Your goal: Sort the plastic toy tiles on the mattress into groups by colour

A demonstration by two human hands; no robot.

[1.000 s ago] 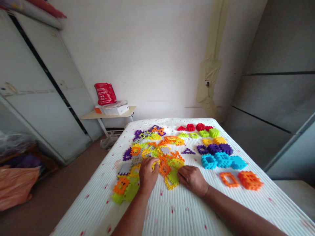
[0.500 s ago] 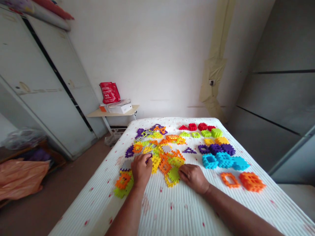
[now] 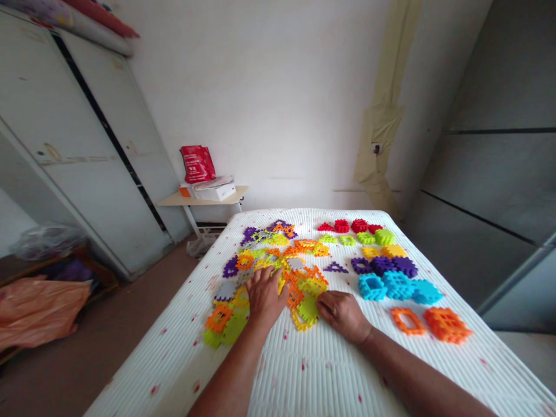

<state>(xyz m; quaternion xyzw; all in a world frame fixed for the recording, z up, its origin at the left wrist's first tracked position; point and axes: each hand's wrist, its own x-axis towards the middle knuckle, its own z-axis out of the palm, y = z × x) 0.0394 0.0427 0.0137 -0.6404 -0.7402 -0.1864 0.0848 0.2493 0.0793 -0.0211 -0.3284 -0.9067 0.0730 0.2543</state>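
A jumble of flat plastic interlocking pieces [image 3: 278, 258] in orange, yellow, lime, purple and grey lies on a white ribbed mattress [image 3: 313, 370]. My left hand [image 3: 266, 295] lies on top of this jumble, fingers stretched forward over yellow and orange pieces. My right hand [image 3: 344, 314] rests on the mattress just right of the pile. Its fingers are curled, with the tips at the edge of a lime green piece [image 3: 307, 308]. What they pinch is hidden.
To the right, pieces sit grouped by colour: red [image 3: 351, 226], green [image 3: 374, 236], yellow [image 3: 387, 251], purple [image 3: 386, 266], cyan [image 3: 397, 285], orange [image 3: 447, 323]. A purple triangle [image 3: 335, 267] lies apart. A small table [image 3: 204, 200] with a red bag [image 3: 196, 163] stands beyond the mattress.
My left hand went left across the pile, then came back right and forward, with its fingers flatter now. My right hand has stayed put. The view has shifted a little.
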